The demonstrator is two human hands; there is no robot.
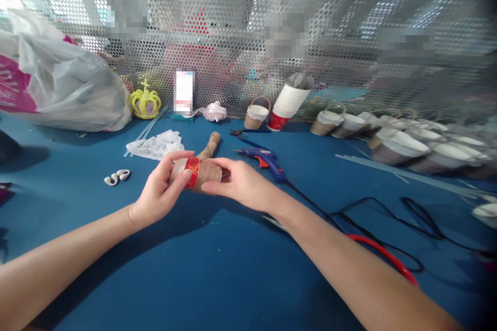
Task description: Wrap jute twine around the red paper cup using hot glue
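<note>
Between my two hands lies a red paper cup (pixel 193 175) on its side, partly wound with brown twine (pixel 209 173). My left hand (pixel 165 181) grips the cup's left end, thumb in front and fingers over the top. At the other end, my right hand (pixel 236 181) holds the twine-covered part, some fingers hidden behind or inside it. A roll of twine (pixel 212 145) lies just behind the cup. To the right, a blue glue gun (pixel 264 159) with a red trigger rests on the table, close to pliers (pixel 240 136).
White lace (pixel 157 146) and earbuds (pixel 117 177) lie left. Behind stand a plastic bag (pixel 73 83), yellow crown (pixel 145 103), phone (pixel 184 92), stacked paper cups (pixel 289 101) and a small basket (pixel 256 116). Several baskets (pixel 399 147), glue sticks (pixel 404 173) and a black cord (pixel 373 201) occupy the right.
</note>
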